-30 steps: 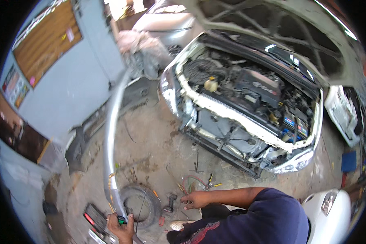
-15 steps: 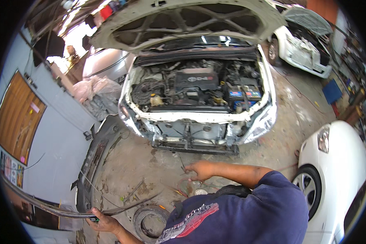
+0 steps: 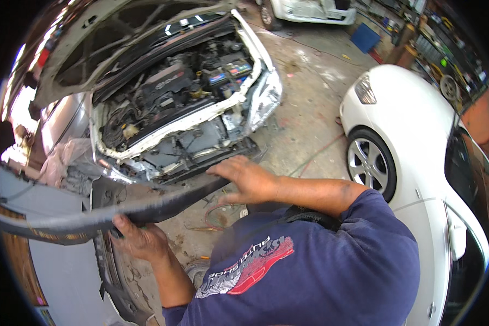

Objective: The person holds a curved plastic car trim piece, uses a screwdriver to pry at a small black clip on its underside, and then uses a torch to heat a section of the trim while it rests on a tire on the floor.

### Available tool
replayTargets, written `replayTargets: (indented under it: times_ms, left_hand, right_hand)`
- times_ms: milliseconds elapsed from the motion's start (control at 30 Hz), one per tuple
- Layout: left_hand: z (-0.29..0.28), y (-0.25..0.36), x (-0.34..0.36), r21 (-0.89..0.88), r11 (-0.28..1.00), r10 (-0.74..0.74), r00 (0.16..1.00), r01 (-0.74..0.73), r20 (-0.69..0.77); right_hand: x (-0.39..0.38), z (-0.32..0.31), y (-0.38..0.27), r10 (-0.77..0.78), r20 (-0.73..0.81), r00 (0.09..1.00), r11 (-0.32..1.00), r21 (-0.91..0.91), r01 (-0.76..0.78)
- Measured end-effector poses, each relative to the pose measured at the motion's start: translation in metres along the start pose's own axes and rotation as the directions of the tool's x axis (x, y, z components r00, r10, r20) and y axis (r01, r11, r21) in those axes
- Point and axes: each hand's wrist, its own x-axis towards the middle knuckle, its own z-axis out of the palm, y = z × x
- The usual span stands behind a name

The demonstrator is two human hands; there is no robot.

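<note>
A long, curved dark strip, like a piece of car bumper trim (image 3: 163, 209), stretches from the left rim toward the middle of the view, raised above the floor. My left hand (image 3: 141, 239) is closed on its lower edge, thumb up against its face. A small dark thing shows by the left fingers; I cannot make out its kind. My right hand (image 3: 250, 182) is at the strip's right end, fingers stretched over the upper edge and thumb apart below. Whether the right fingertips touch the strip I cannot tell. The strip's far left part is blurred.
Ahead stands a car (image 3: 168, 98) with its hood up and front bumper off. A white car (image 3: 407, 125) is close on my right. Another dark bumper piece (image 3: 117, 288) lies along the left wall. A thin hose (image 3: 320, 155) crosses the concrete floor. A blue panel (image 3: 365, 37) stands farther back.
My view has turned to the right. The strip has swung up and across in front of me, with my left hand still on it. My right hand has left a thin rod and come to the strip's end.
</note>
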Motion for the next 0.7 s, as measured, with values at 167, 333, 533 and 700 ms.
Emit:
replayTargets:
  times_ms: [167, 333, 533, 700]
  left_hand:
    - [0.096, 0.048, 0.017, 0.065, 0.996, 0.017, 0.869, -0.056, 0.494]
    - [0.181, 0.033, 0.006, -0.179, 0.972, 0.042, 0.639, 0.151, 0.768]
    - [0.299, 0.024, -0.023, -0.649, 0.458, 0.427, 0.49, 0.608, 0.76]
    - [0.487, 0.014, -0.061, -0.54, 0.259, 0.737, 0.197, 0.801, 0.646]
  right_hand:
    - [-0.036, -0.072, 0.022, 0.211, -0.166, 0.963, 0.966, 0.184, -0.18]
    - [-0.12, -0.177, 0.066, 0.581, -0.524, 0.622, 0.806, 0.267, -0.528]
    - [-0.203, -0.26, 0.206, 0.537, -0.815, 0.219, 0.674, 0.257, -0.693]
    - [-0.224, -0.329, 0.358, 0.505, -0.856, 0.109, 0.56, 0.229, -0.796]
